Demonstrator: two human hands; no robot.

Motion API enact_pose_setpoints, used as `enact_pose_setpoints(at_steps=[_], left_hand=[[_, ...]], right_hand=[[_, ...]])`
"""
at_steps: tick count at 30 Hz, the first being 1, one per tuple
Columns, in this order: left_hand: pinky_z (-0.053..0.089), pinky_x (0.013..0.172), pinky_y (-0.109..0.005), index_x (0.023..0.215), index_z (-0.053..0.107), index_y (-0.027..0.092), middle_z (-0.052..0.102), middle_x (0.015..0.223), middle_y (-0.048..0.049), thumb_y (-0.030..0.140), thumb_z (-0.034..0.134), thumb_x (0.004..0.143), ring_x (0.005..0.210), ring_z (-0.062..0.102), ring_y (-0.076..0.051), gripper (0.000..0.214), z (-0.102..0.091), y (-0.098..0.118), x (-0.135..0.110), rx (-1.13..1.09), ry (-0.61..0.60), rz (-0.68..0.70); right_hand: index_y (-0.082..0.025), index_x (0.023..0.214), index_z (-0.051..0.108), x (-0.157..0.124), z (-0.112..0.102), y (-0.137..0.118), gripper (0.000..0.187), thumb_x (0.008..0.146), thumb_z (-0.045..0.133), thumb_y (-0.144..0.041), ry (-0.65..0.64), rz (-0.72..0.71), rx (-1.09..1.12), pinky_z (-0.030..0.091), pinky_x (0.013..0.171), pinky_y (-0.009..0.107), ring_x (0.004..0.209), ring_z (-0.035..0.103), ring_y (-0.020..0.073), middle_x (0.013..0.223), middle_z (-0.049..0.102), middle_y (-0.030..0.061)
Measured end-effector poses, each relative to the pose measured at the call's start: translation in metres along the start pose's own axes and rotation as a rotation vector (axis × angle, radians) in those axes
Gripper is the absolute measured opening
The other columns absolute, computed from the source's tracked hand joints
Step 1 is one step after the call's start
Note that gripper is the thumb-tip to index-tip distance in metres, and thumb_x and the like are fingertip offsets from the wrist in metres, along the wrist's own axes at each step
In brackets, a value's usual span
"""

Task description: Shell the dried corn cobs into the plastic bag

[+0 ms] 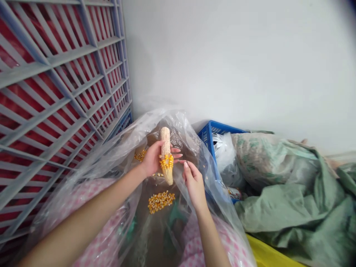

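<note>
My left hand (151, 160) is wrapped around a corn cob (165, 142), which stands nearly upright with its narrow tip pointing down toward me. Most of the cob is bare and pale; a band of yellow kernels (167, 162) still clings around its lower part. Just right of the cob, my right hand (193, 181) is closed in a pinch. A thin dark sliver shows at its fingertips, too small to name. Loose kernels (161, 202) lie in a pile below the cob on a clear plastic sheet (147, 237), with another small heap (140, 155) left of my left hand.
A tall grey-purple plastic crate (96, 48) with red behind its slats rises on the left. At the right stands a blue basket (209, 137) holding plastic bags and a can (234, 193). Green cloth (280, 207) and a stuffed bag (269, 159) lie beside it. A white wall (236, 63) closes the back.
</note>
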State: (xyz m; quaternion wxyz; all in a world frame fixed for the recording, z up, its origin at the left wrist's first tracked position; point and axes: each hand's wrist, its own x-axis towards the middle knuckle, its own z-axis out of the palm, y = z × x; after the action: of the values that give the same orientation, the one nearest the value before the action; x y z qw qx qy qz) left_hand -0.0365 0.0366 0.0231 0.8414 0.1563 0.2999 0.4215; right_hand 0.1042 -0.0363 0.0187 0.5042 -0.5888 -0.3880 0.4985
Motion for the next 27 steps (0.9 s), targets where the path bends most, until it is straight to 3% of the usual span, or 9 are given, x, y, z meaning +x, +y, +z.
enact_pose_setpoints(at_steps=[3, 7, 10, 16, 19, 22, 27], left_hand=[[0.046, 0.084, -0.043, 0.088, 0.057, 0.012, 0.068, 0.087, -0.0127, 0.045, 0.037, 0.084, 0.086, 0.065, -0.027, 0.038, 0.003, 0.002, -0.003, 0.026, -0.035, -0.025], [0.047, 0.08, -0.038, 0.091, 0.059, 0.01, 0.067, 0.085, -0.0144, 0.058, 0.026, 0.085, 0.08, 0.064, -0.023, 0.059, 0.008, 0.002, -0.007, 0.088, -0.033, -0.048], [0.048, 0.077, -0.038, 0.086, 0.058, 0.011, 0.067, 0.085, -0.0137, 0.061, 0.025, 0.084, 0.079, 0.063, -0.023, 0.06, 0.008, 0.002, -0.007, 0.103, -0.026, -0.059], [0.048, 0.078, -0.037, 0.086, 0.056, 0.014, 0.067, 0.089, -0.0128, 0.059, 0.025, 0.085, 0.082, 0.063, -0.023, 0.056, 0.004, 0.001, -0.004, 0.092, -0.038, -0.046], [0.047, 0.079, -0.037, 0.096, 0.056, 0.013, 0.066, 0.091, -0.0133, 0.06, 0.026, 0.084, 0.084, 0.063, -0.024, 0.057, 0.003, 0.0, -0.005, 0.099, -0.058, -0.047], [0.046, 0.081, -0.036, 0.104, 0.054, 0.013, 0.066, 0.092, -0.0132, 0.062, 0.025, 0.083, 0.085, 0.062, -0.023, 0.061, 0.002, 0.0, -0.005, 0.099, -0.1, -0.066], [0.044, 0.08, -0.038, 0.107, 0.052, 0.014, 0.063, 0.088, -0.012, 0.075, 0.025, 0.075, 0.082, 0.06, -0.024, 0.074, -0.002, 0.003, -0.008, 0.039, -0.284, -0.202]], right_hand=[[-0.018, 0.087, 0.067, 0.0, 0.003, 0.005, 0.033, 0.071, 0.064, -0.047, -0.023, 0.006, 0.055, 0.035, 0.047, 0.019, 0.053, 0.046, 0.0105, 0.055, 0.053, -0.0031], [-0.017, 0.089, 0.066, -0.001, 0.006, 0.006, 0.034, 0.069, 0.068, -0.044, -0.07, 0.028, -0.04, 0.042, 0.061, 0.022, 0.067, 0.054, 0.0131, 0.075, 0.065, 0.0007], [-0.016, 0.094, 0.065, -0.002, 0.007, 0.005, 0.037, 0.068, 0.068, -0.043, -0.08, 0.036, -0.107, 0.043, 0.066, 0.024, 0.07, 0.056, 0.0138, 0.084, 0.067, 0.0023], [-0.016, 0.095, 0.065, -0.001, 0.004, 0.004, 0.037, 0.068, 0.069, -0.041, -0.07, 0.017, -0.09, 0.042, 0.06, 0.022, 0.066, 0.054, 0.0136, 0.078, 0.065, 0.0014], [-0.017, 0.09, 0.065, 0.001, 0.003, 0.003, 0.033, 0.069, 0.068, -0.042, -0.036, 0.008, -0.087, 0.039, 0.053, 0.02, 0.057, 0.048, 0.0098, 0.069, 0.062, -0.0015], [-0.018, 0.087, 0.065, 0.001, 0.001, 0.002, 0.031, 0.07, 0.068, -0.044, -0.009, 0.007, -0.054, 0.028, 0.042, 0.018, 0.045, 0.035, 0.0061, 0.056, 0.052, -0.0049], [-0.016, 0.08, 0.063, 0.001, -0.002, -0.003, 0.034, 0.068, 0.068, -0.048, 0.051, 0.038, 0.189, 0.014, 0.037, 0.017, 0.04, 0.02, 0.0027, 0.048, 0.035, -0.0088]])
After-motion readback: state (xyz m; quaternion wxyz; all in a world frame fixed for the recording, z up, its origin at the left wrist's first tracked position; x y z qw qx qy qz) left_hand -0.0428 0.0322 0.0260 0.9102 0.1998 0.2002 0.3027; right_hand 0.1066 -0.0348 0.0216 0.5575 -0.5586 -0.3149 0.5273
